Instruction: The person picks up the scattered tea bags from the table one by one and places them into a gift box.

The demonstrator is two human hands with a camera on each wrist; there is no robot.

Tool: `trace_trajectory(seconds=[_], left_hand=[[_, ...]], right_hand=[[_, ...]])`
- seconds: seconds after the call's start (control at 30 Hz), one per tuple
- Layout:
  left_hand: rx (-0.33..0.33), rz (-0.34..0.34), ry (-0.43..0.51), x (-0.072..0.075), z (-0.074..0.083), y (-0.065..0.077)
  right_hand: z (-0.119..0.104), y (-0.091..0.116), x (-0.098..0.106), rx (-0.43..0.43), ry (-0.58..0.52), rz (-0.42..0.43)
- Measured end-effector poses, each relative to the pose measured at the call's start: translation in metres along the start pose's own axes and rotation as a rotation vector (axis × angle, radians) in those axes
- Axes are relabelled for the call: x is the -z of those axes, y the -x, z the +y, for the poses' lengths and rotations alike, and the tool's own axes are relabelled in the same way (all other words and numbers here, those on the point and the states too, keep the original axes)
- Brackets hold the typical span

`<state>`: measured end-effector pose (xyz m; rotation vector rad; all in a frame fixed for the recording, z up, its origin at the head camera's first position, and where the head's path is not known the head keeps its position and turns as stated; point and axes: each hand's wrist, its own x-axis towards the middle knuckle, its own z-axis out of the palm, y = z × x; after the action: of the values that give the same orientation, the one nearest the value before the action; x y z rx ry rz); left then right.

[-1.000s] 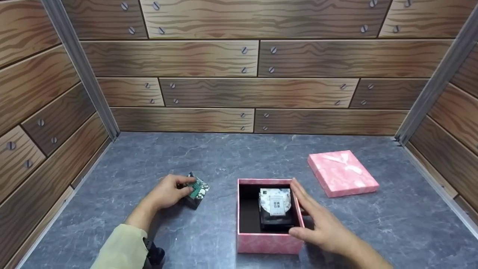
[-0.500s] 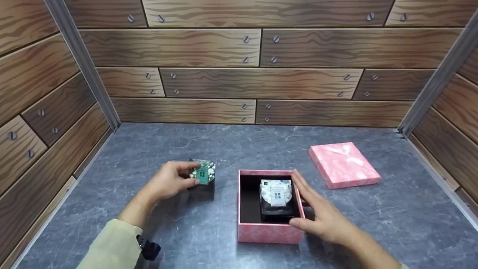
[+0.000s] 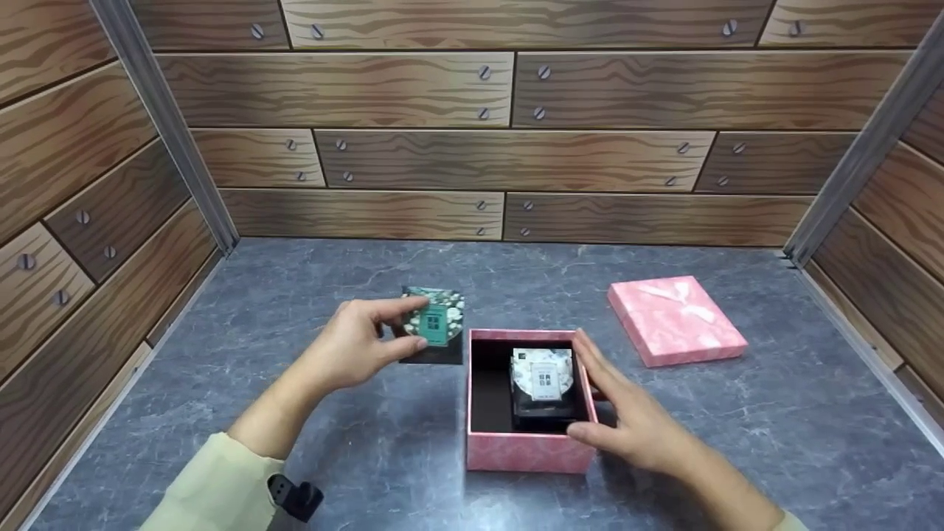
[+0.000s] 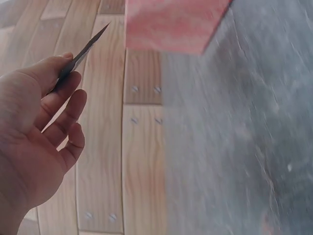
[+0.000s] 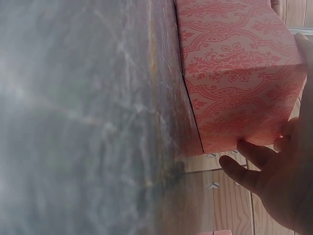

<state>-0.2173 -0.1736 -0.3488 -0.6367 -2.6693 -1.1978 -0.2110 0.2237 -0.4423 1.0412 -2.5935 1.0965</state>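
My left hand pinches a thin flat packet between thumb and forefinger, above the table and just left of the open pink gift box. The packet is black with a green label and white flowers; in the left wrist view it appears edge-on as a dark sliver. Inside the box, toward its right side, lies a black packet with a pale label. My right hand holds the box at its right wall, thumb over the near right corner and forefinger by the far one.
The pink lid with a white bow print rests at the right, behind the box. A grey marbled tabletop lies below everything. Wood-print walls enclose the back and both sides.
The left hand has lifted the packet and carried it right and away from me, turning its label upright. The right hand stays at the box.
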Motion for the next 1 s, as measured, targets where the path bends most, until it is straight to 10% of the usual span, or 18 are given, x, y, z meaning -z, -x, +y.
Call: trace_trajectory(seconds=[0.4,1.0], left_hand=[[-0.126,-0.058,0.008,-0.04,0.041,-0.012],[-0.216,-0.219,-0.089,-0.113,0.054,-0.036]], right_hand=[[0.0,0.001,0.001,-0.029,-0.006,-0.013],[0.001,0.001,0.002,-0.009,-0.003,-0.014]])
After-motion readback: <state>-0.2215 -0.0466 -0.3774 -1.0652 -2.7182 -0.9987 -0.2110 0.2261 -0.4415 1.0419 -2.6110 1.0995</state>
